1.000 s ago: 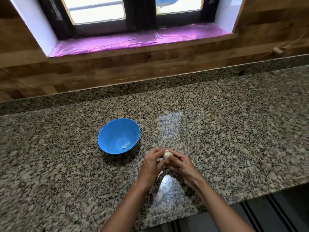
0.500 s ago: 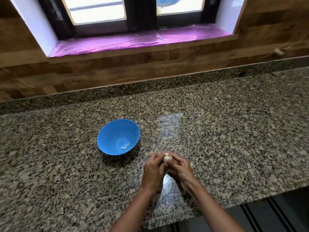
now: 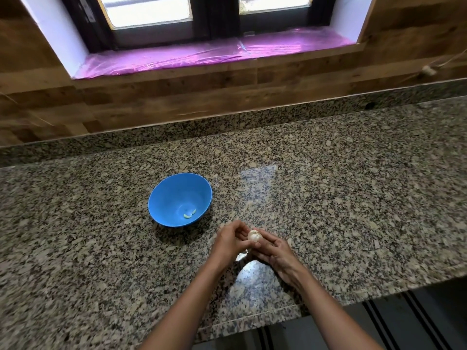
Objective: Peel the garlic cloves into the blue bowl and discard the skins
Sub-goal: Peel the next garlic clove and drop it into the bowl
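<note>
1. Peeling looks to be the step in hand: the left grip (image 3: 228, 242) and right grip (image 3: 275, 251), both bare hands, pinch the garlic (image 3: 254, 235) between them, low over the table (image 3: 353, 198).
2. The blue bowl (image 3: 161, 195) sits nearby to their left and holds two peeled cloves (image 3: 189, 213).
3. The next move likely calls for working a clove free of its skin, dropping it in the bowl, and keeping the skin out.

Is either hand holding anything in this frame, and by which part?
Yes, the garlic is held between both hands. The left hand pinches its left side with the fingertips, and the right hand curls its fingers round the right side. Only its top shows.
</note>
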### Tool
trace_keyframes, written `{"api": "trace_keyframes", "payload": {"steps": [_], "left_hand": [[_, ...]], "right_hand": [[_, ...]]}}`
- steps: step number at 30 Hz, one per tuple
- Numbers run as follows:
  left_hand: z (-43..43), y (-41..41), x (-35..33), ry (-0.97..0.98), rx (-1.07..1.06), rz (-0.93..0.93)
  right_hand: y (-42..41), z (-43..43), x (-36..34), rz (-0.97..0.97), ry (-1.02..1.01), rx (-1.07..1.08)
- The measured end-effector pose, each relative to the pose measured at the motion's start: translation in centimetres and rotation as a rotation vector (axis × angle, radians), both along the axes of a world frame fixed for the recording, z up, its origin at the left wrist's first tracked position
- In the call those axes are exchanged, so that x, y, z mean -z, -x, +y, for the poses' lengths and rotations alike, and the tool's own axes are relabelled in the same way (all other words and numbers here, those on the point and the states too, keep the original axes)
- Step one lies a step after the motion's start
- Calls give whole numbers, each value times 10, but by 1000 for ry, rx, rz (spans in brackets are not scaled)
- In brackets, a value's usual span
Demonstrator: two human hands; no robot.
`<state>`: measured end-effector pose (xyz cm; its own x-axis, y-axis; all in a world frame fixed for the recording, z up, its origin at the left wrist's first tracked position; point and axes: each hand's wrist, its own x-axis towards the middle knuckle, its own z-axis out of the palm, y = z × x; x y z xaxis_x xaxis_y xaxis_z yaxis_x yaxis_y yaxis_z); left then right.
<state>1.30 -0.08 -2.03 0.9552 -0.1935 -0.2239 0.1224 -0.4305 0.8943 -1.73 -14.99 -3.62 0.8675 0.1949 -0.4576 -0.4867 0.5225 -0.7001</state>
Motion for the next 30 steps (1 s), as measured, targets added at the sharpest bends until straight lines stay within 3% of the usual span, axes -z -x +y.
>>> {"api": "trace_keyframes", "payload": {"steps": [4,17,23,25,27,30], "left_hand": [[-2,-5,0,-49,10,-20],[-2,-1,0,169,-57,120],[7,2,-5,308,-205,357],[12,-1,-3,191,-268,257],[15,-9,-3,-21,-320,33],[9,-34,-10,-183,-227,-103]], "right_hand": [[-1,1,1,6,-1,44],[-1,2,2,5,19,20],[-1,8,-2,9,119,61],[0,9,-2,20,146,105],[0,7,-4,32,198,147],[-2,-4,-7,25,292,175]]}}
